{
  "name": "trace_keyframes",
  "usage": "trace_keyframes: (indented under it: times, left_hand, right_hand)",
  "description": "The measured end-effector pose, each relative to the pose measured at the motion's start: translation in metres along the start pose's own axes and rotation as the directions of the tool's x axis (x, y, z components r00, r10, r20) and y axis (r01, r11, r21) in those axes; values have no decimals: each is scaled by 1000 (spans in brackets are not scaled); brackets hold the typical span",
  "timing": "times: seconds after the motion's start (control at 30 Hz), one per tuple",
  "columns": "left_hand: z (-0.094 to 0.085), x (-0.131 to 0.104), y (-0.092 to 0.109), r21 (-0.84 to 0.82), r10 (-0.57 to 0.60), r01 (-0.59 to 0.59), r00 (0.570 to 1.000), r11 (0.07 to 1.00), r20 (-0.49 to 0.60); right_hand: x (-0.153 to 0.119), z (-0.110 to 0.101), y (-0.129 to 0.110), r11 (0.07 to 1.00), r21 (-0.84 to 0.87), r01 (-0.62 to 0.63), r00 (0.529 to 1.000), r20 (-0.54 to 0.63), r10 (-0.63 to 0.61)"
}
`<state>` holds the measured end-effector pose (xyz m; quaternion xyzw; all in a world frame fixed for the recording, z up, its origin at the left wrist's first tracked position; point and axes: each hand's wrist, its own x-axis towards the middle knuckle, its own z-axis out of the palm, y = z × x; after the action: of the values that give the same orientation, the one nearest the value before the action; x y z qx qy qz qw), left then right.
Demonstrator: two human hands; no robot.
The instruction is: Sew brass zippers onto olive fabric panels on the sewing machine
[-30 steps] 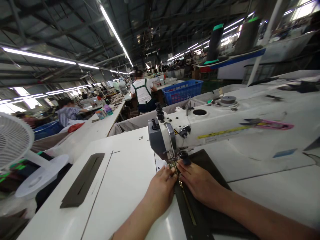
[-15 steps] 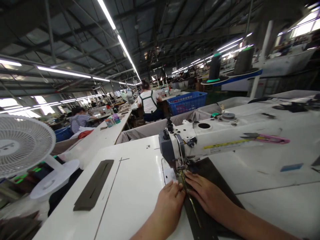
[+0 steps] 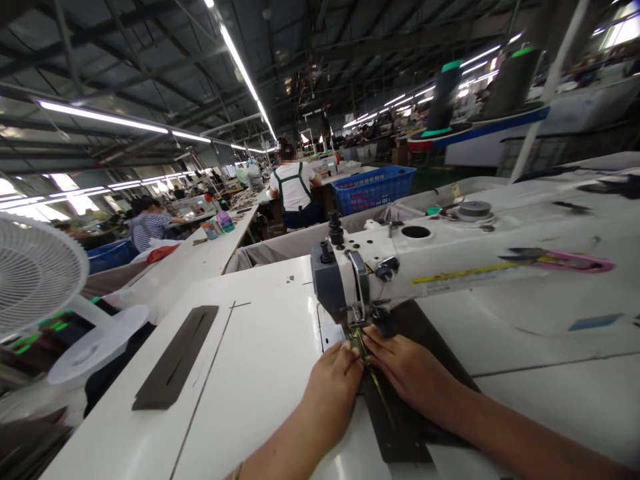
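A dark olive fabric piece (image 3: 395, 437) with a gold-toothed zipper (image 3: 379, 385) down its length lies under the presser foot of a white sewing machine (image 3: 450, 257). My left hand (image 3: 331, 393) pinches the fabric's left edge beside the zipper, fingers curled together just in front of the foot. On the other side of the zipper, my right hand (image 3: 413, 370) rests with its fingers stretched out over the fabric, fingertips close to the foot. The needle point is too small to make out. More dark fabric extends beneath and behind my right hand.
A flat stack of slit olive pieces (image 3: 177, 357) lies at left on the white table (image 3: 260, 373). Pink-handled snips (image 3: 575, 260) rest on the machine arm. A white fan (image 3: 40, 280) stands far left. Co-workers sit ahead, near a blue basket (image 3: 375, 187).
The fabric and zipper have fed a little forward under the foot, so the near end now shows. Both hands have moved slightly forward with it. The camera view has shifted a little.
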<state>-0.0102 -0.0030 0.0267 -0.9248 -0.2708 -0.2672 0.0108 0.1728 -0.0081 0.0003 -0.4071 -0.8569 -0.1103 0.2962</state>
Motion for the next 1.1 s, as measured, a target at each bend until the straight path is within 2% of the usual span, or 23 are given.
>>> trace_keyframes:
  times: [0.27,0.4,0.6,0.77,0.87,0.93,1.1]
  left_hand:
    - [5,7,-9,-29,-63,64,997,998,34]
    - [8,8,-13,-49,-138,143,986,989,89]
    - [9,8,-18,-21,-229,233,965,972,128]
    - [3,-1,-6,14,-172,172,980,985,104]
    - [7,-10,3,59,-54,54,998,997,-16]
    - [11,-14,7,104,-12,20,997,994,-77]
    - [11,-14,8,89,-28,30,999,996,-26]
  right_hand:
    - [16,-1,3,996,76,-52,996,-62,57]
    - [23,-2,4,994,97,-54,996,-70,61]
    - [20,8,10,994,77,-83,992,-92,90]
    - [16,10,7,986,-17,-163,983,-86,161]
    - [16,14,5,969,-48,-240,968,-83,236]
    - [17,17,4,954,-41,-296,954,-68,293]
    - [20,25,7,896,-42,-442,897,-11,442]
